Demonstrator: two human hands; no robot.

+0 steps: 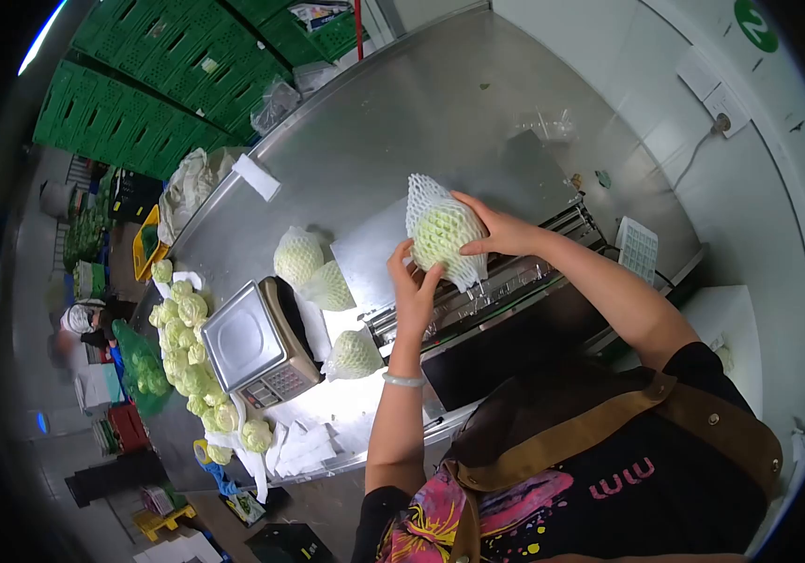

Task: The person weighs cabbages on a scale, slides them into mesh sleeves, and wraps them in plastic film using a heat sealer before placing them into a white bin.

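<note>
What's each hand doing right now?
Left hand: grip closed on the round pale-green cabbage in white foam netting.
Right hand: grip closed on the same cabbage.

Pale green cabbage point(440, 235) under white diamond-mesh foam netting point(426, 195). Steel-grey table point(402, 122), silver scale point(248, 342) with a tan side. Dark green crates point(154, 103) stacked behind. Black apron point(628, 469) with brown straps, pink lettering, floral sleeve point(417, 525).

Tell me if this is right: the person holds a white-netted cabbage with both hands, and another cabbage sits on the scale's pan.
Not quite. The head view shows nothing on the pan of the scale; the other netted cabbages lie on the table beside it. The left hand and right hand do hold the white-netted cabbage.
</note>
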